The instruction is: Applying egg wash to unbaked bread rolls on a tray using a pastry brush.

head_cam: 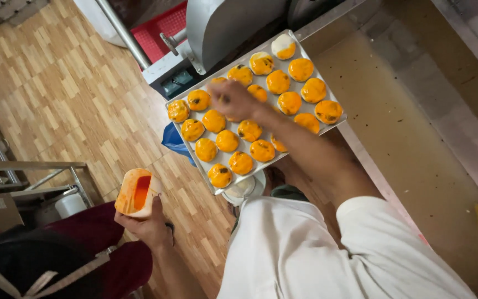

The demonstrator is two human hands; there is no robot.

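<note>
Orange glaze covers nearly every round bun on the metal baking tray, which sits tilted across the edge of a steel table beside a grey machine; the buns lie in loose rows, close but mostly apart, probably so each top can be reached on its own. One bun at the far corner shows half white, half orange; the rest look fully coated. The right hand reaches out over the middle of the tray, its grip clenched around something small and thin, likely a brush, though blur hides what it is; it hovers just above a bun in the second row. The left hand hangs low and well apart from the tray, over the wooden floor; its grip is closed around a pale plastic container smeared with orange liquid, mouth turned toward the person, seemingly kept near for dipping. A white sleeve covers the right arm's shoulder. Behind the machine shows a red crate; a metal rack stands at the left; something blue peeks from under the tray.
</note>
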